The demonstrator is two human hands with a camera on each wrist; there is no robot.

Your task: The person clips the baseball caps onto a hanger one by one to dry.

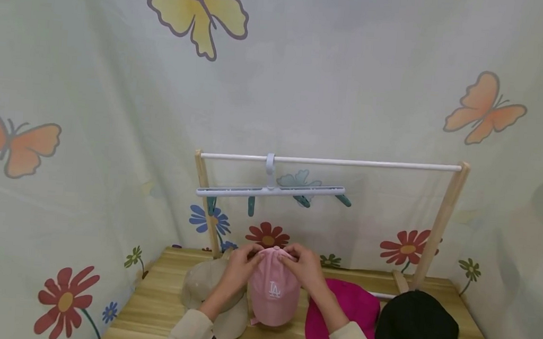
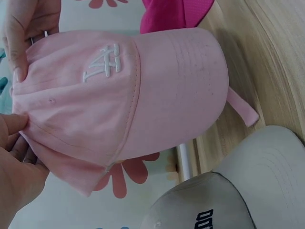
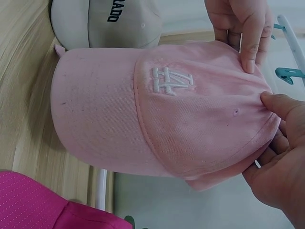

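Observation:
A pink baseball cap [image 1: 275, 292] with white "LA" lettering hangs between both hands, its brim pointing down. My left hand [image 1: 243, 266] pinches one side of the crown's top between thumb and fingers. On the other side of the crown, my right hand [image 1: 306, 268] pinches the fabric the same way, and folds run down from the grip. The left wrist view shows the cap's strap end [image 2: 244, 107] sticking out past the brim. Behind and above the cap, a white hanger [image 1: 269, 192] with teal clips [image 1: 251, 206] hangs from the rack's white rod [image 1: 372, 163].
A beige cap [image 1: 205, 284] lies on the wooden table [image 1: 145, 308] at the left. To the right are a magenta cap [image 1: 349, 303] and a black cap [image 1: 417, 324] reading "COLORADO". The rack's wooden posts [image 1: 441, 225] stand at the back, before a curtain with butterflies and flowers.

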